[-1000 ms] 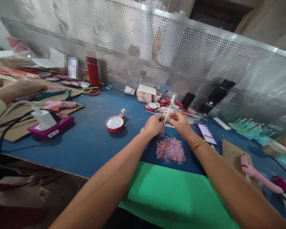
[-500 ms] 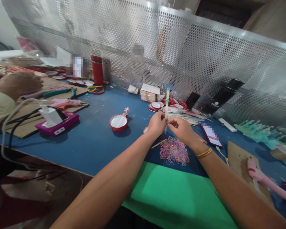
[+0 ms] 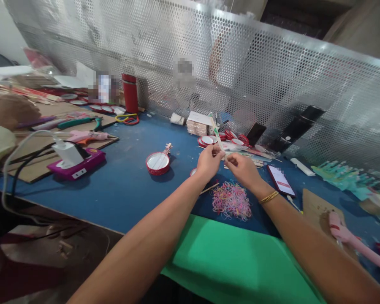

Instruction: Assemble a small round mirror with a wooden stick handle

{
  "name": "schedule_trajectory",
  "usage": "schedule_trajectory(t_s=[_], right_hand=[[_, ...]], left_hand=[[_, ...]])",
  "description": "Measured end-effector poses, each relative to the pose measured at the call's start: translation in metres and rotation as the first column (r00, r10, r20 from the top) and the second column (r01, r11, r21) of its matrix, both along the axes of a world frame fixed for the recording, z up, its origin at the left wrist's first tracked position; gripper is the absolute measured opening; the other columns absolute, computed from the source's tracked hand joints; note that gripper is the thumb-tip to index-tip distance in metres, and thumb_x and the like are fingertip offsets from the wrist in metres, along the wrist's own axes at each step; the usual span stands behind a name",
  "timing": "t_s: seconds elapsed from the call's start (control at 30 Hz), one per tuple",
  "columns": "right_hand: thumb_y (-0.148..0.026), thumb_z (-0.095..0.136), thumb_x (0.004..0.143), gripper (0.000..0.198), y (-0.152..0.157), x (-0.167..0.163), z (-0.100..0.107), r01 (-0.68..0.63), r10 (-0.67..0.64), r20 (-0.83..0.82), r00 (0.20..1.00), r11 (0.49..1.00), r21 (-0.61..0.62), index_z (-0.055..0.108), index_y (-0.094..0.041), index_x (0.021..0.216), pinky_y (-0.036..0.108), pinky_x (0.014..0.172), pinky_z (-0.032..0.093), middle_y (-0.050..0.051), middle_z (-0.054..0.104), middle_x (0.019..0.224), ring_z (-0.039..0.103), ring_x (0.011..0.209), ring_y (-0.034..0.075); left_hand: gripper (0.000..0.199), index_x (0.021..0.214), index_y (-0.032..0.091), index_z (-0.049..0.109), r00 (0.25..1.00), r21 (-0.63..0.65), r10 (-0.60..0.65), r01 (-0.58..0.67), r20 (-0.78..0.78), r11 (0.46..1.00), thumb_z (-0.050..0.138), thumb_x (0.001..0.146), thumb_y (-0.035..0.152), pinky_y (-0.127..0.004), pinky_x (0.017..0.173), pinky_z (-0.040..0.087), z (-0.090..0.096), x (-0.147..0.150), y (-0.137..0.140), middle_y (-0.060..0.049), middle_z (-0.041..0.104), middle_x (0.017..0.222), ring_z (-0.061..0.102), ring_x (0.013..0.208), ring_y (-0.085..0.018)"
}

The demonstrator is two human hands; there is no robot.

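Observation:
My left hand (image 3: 209, 162) is closed around a slim bundle of pale wooden sticks (image 3: 216, 131), which has a green band near its upper part and leans up to the left. Close beside it, my right hand (image 3: 242, 168) has its fingertips pinched at the bundle's lower end; what lies between them is too small to make out. Below both hands sits a loose heap of pink, purple and yellow rubber bands (image 3: 232, 201). A loose wooden stick (image 3: 210, 188) lies by the heap. To the left stands a small round red-and-white banjo-like model (image 3: 158, 163).
A purple power strip (image 3: 79, 164), pliers (image 3: 77, 123) and a red flask (image 3: 129, 93) are on the left, near another person's hand (image 3: 14, 110). At right are a phone (image 3: 281, 180), a pink glue gun (image 3: 351, 240) and a black bottle (image 3: 299, 128). A perforated metal screen (image 3: 158, 50) stands behind.
The stick bundle has tipped from nearly upright to leaning left. My hands have shifted slightly, still close together. The other person's hand at far left has moved left.

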State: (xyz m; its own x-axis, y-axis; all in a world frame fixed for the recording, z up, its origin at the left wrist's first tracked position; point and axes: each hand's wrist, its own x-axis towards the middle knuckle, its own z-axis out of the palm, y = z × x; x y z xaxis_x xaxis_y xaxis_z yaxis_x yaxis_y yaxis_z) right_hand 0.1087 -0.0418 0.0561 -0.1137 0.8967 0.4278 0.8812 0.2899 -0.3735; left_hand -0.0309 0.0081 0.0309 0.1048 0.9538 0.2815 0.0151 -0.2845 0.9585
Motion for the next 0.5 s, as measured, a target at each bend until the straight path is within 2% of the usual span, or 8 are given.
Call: schedule_trajectory(t_s=[0.1, 0.17, 0.2, 0.27, 0.33, 0.43, 0.5], right_hand=[[-0.031, 0.052, 0.084, 0.019, 0.013, 0.024, 0.017, 0.105, -0.142, 0.268, 0.953, 0.983, 0.149, 0.065, -0.018, 0.091, 0.031, 0.072, 0.040, 0.008, 0.067, 0.088, 0.059, 0.082, 0.020], [-0.029, 0.056, 0.082, 0.023, 0.017, 0.035, 0.027, 0.163, -0.245, 0.386, 0.889, 0.959, 0.233, 0.066, -0.016, 0.098, 0.032, 0.072, 0.039, 0.012, 0.066, 0.094, 0.057, 0.085, 0.023], [-0.028, 0.057, 0.082, 0.021, 0.017, 0.036, 0.029, 0.155, -0.248, 0.428, 0.869, 0.958, 0.241, 0.067, -0.016, 0.096, 0.033, 0.072, 0.038, 0.012, 0.066, 0.093, 0.056, 0.085, 0.023], [-0.028, 0.057, 0.083, 0.016, 0.010, 0.028, 0.029, 0.048, -0.130, 0.491, 0.862, 0.983, 0.175, 0.069, -0.018, 0.086, 0.033, 0.073, 0.037, 0.009, 0.067, 0.086, 0.056, 0.083, 0.022], [-0.029, 0.057, 0.084, 0.015, -0.001, 0.009, 0.024, -0.142, 0.091, 0.499, 0.862, 0.988, 0.066, 0.069, -0.020, 0.081, 0.032, 0.075, 0.036, 0.006, 0.067, 0.081, 0.055, 0.082, 0.020], [-0.029, 0.058, 0.085, 0.015, -0.020, -0.025, 0.012, -0.388, 0.383, 0.500, 0.777, 0.916, -0.099, 0.069, -0.021, 0.083, 0.030, 0.075, 0.035, 0.004, 0.067, 0.080, 0.054, 0.079, 0.017], [-0.028, 0.057, 0.085, 0.015, -0.028, -0.044, 0.007, -0.427, 0.436, 0.545, 0.716, 0.891, -0.152, 0.069, -0.019, 0.082, 0.030, 0.074, 0.034, 0.005, 0.066, 0.080, 0.052, 0.080, 0.017]], left_hand=[[0.019, 0.093, 0.019, 0.060, 0.991, 0.020, 0.128, -0.129, 0.042, 0.991, 0.062, 0.077, 0.028, -0.030, 0.079, 0.045, 0.005, -0.004, -0.001, -0.005, 0.064, 0.088, 0.058, 0.080, -0.015], [0.018, 0.095, 0.018, 0.059, 0.971, 0.031, 0.220, -0.224, 0.091, 0.974, 0.058, 0.080, 0.028, -0.032, 0.083, 0.044, 0.010, -0.008, -0.002, -0.007, 0.063, 0.096, 0.057, 0.087, -0.016], [0.018, 0.096, 0.018, 0.058, 0.957, 0.028, 0.264, -0.270, 0.124, 0.963, 0.055, 0.081, 0.027, -0.032, 0.085, 0.044, 0.013, -0.009, -0.002, -0.008, 0.062, 0.098, 0.057, 0.090, -0.016], [0.017, 0.098, 0.018, 0.056, 0.924, 0.012, 0.333, -0.342, 0.189, 0.940, 0.052, 0.084, 0.026, -0.032, 0.088, 0.042, 0.017, -0.013, -0.001, -0.008, 0.061, 0.101, 0.055, 0.094, -0.016], [0.016, 0.098, 0.018, 0.055, 0.896, -0.003, 0.374, -0.384, 0.239, 0.923, 0.050, 0.085, 0.025, -0.032, 0.090, 0.041, 0.020, -0.016, 0.000, -0.008, 0.059, 0.103, 0.054, 0.096, -0.016], [0.014, 0.097, 0.019, 0.054, 0.878, -0.009, 0.383, -0.398, 0.286, 0.918, 0.049, 0.085, 0.023, -0.032, 0.091, 0.040, 0.021, -0.018, 0.001, -0.008, 0.058, 0.104, 0.054, 0.096, -0.015], [0.014, 0.096, 0.018, 0.054, 0.876, -0.013, 0.375, -0.389, 0.304, 0.921, 0.049, 0.085, 0.023, -0.032, 0.090, 0.041, 0.021, -0.018, 0.002, -0.008, 0.058, 0.103, 0.053, 0.096, -0.015]])
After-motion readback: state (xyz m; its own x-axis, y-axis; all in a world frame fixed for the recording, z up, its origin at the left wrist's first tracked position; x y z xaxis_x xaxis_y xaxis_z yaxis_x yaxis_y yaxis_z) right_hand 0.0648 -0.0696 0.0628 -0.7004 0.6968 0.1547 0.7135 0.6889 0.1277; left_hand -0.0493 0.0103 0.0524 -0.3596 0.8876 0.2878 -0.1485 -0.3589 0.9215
